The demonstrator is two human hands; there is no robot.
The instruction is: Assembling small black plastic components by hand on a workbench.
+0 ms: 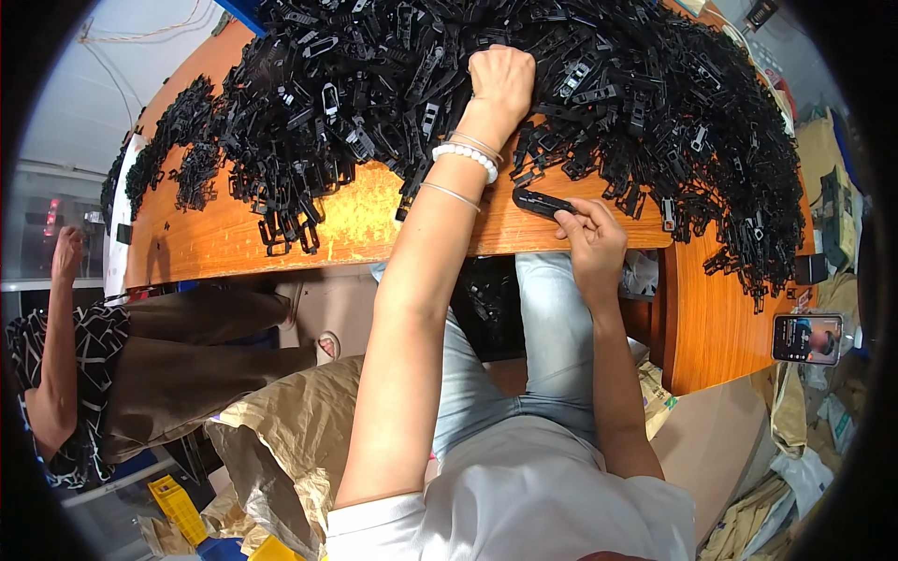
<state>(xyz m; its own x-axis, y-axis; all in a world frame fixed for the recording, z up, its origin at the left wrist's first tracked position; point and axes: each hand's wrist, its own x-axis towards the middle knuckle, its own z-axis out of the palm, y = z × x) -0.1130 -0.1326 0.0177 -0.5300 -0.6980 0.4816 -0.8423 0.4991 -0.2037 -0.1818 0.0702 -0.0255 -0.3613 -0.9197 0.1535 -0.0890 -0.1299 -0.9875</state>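
A large heap of small black plastic parts (393,65) covers the far side of the wooden table. My left hand (503,77) reaches across to the heap's near middle, its back up and fingers curled down; its fingertips and whatever they grip are hidden. Pinched between thumb and fingers of my right hand (597,245) is a long, slim black plastic piece (543,203) with a rounded end. That piece is held above the table's front edge, pointing left and away from me.
The wooden table (365,234) curves round my right side, where a phone (808,338) with a lit screen lies near the edge. Another person (65,374) is at the left. A brown paper bag (290,421) stands beside my left arm.
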